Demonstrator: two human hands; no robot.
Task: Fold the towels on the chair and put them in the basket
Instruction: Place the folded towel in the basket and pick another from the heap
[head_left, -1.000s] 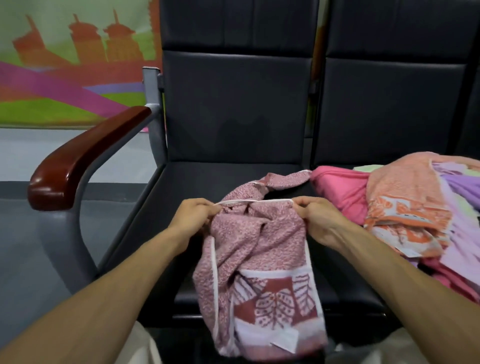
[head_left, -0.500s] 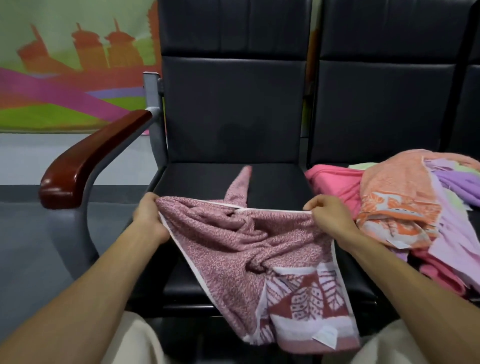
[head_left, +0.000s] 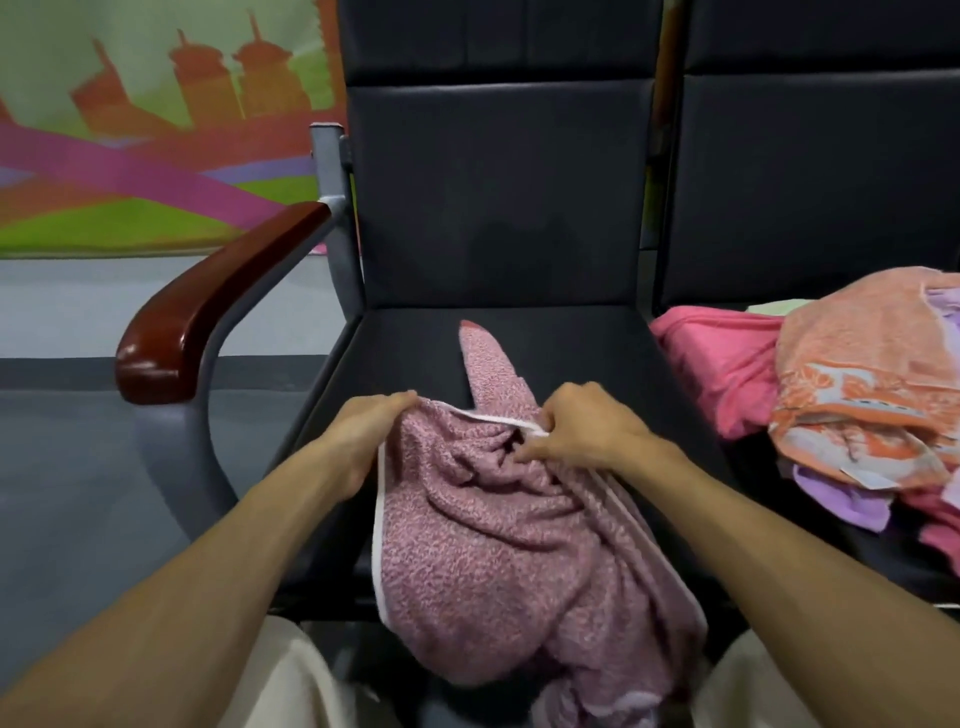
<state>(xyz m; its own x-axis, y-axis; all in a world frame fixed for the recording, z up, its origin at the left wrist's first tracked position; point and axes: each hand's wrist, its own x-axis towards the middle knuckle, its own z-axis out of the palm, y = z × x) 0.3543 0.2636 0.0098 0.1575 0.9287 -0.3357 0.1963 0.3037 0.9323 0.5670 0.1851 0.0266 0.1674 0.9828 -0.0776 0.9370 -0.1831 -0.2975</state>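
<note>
Close together, left hand (head_left: 363, 431) and right hand (head_left: 582, 431) pinch the pink towel (head_left: 493, 545) at its hem, cloth hanging below them.

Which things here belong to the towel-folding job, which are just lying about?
Job: mauve towel, gripped by left hand and right hand; towel pile; chair.
Lying about: wooden armrest; wall mural.
</note>
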